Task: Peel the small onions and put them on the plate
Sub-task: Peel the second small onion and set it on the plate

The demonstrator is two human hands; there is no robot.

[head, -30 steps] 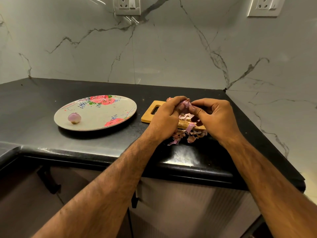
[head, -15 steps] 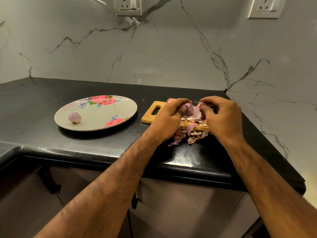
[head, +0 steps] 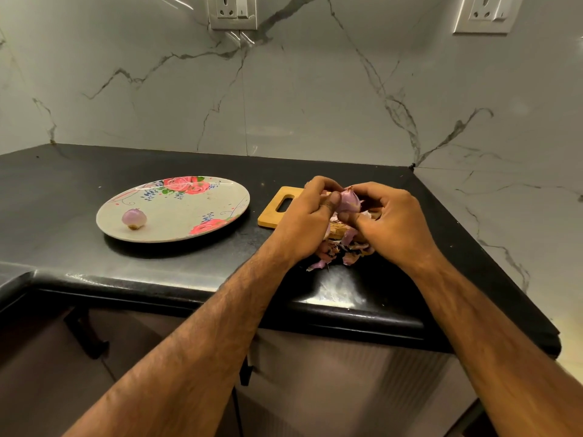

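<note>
Right now the small onion [head: 347,200] sits between the two hands, raised a little above the wooden cutting board [head: 271,212]. The left hand [head: 303,222] grips it from the left with its fingers [head: 331,201] curled round it. The right hand [head: 394,222] pinches a pale purple flap of skin on its right side. How its long axis runs I cannot tell, as the hands cover most of it. Loose peels [head: 337,250] are heaped under the hands, on the near edge of the board and on the black table [head: 63,190]. The flowered plate [head: 176,228] lies to the left, apart from the board and nearer the left hand, so that hand looks better placed for the carry. One peeled onion [head: 134,218] already rests on its near left part. I can read no brand or writing anywhere.
</note>
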